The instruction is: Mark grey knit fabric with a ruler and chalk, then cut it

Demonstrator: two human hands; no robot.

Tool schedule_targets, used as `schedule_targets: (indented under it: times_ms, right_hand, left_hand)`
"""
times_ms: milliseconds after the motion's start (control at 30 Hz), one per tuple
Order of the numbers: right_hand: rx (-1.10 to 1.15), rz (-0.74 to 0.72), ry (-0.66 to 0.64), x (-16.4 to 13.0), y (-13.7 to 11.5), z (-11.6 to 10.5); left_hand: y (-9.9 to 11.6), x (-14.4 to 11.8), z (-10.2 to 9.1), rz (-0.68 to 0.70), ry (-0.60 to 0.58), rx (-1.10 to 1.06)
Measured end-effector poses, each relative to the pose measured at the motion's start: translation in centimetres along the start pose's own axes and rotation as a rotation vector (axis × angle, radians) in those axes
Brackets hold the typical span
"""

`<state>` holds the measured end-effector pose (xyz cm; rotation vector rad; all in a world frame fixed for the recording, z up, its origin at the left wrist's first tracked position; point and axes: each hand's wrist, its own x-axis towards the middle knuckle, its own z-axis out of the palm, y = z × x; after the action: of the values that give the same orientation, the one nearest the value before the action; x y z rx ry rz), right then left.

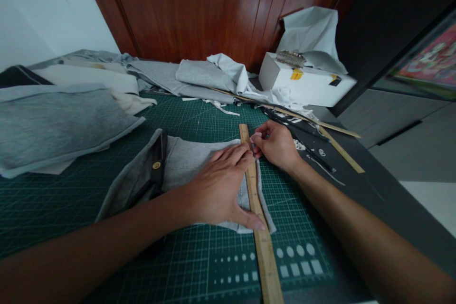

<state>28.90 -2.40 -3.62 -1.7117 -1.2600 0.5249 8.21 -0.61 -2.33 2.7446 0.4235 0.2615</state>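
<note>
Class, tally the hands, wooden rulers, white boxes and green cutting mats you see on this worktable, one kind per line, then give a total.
Hands: 2, left hand and right hand
Wooden rulers: 2, near ruler and far ruler
White boxes: 1, white box
Green cutting mats: 1, cutting mat
Total: 6

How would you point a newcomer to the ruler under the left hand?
Start at the green cutting mat. On it lies a grey cloth, pinned flat by the left hand. The ruler is the wooden strip along that cloth's right edge; the other strip lies bare, off the mat.
</note>
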Motion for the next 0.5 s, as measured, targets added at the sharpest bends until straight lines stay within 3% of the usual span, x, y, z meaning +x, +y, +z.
schedule_targets:
  times_ms: [500]
  right_hand:
    - [-0.017,0.038,-0.228,-2.3,-1.4,-1.9]
  left_hand:
    - [-0.1,-0.1,0.2,0.001,0.004,0.027]
